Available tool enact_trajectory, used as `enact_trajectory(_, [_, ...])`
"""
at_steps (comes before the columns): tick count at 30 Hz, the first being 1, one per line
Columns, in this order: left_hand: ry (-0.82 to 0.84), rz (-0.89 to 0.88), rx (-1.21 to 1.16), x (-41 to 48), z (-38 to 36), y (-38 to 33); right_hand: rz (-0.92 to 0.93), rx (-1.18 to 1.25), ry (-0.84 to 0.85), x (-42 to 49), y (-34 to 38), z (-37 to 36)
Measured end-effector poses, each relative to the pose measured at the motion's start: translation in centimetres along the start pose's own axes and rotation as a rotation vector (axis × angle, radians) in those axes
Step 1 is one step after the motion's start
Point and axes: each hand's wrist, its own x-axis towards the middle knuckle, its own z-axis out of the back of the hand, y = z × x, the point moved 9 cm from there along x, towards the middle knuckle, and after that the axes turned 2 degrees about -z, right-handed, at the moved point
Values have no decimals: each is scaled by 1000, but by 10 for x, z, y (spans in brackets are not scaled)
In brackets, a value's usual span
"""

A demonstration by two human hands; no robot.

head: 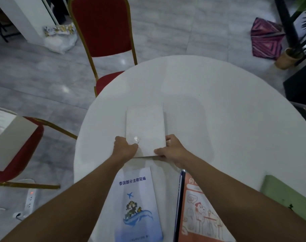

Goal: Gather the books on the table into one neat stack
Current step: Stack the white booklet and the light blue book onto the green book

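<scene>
A plain white book (pixel 145 126) lies flat near the middle of the round white table (pixel 218 105). My left hand (pixel 124 145) grips its near left corner and my right hand (pixel 173 149) grips its near right corner, thumbs on the cover. Closer to me lies a white-and-blue book (pixel 136 205) with blue characters, a plane and a pixel figure. To its right sits an orange book (pixel 199 212) with cartoon drawings, its dark spine facing left. A green book (pixel 285 194) rests at the table's right edge, partly hidden by my right forearm.
A red chair with a gold frame (pixel 103 32) stands behind the table, another red chair (pixel 21 154) at the left with a white box on its seat. A power strip (pixel 30 198) lies on the grey floor. A striped bag (pixel 265 39) and potted plant (pixel 288 56) are far right.
</scene>
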Motion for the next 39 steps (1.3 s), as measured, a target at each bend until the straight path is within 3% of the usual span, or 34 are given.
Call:
enact_trajectory(8, [-67, 9, -140, -51, 18, 17, 6, 181, 233, -51, -11, -14])
enact_trajectory(15, [-116, -46, -193, -103, 30, 38, 7, 119, 324, -102, -33, -27])
enact_trajectory(19, [-116, -84, -215, -133, 27, 52, 64, -31, 333, -120, -42, -29])
enact_trajectory(26, [-116, -124, -29, -165, 20, 78, 63, -227, 240, -132, -71, -29])
enact_trajectory(34, [-51, 78, 143, -180, -4, 139, 88, -577, 120, -139, -100, -43])
enact_trajectory(39, [-14, 111, 265, -183, -11, 147, 29, -609, 100, -134, -111, -48])
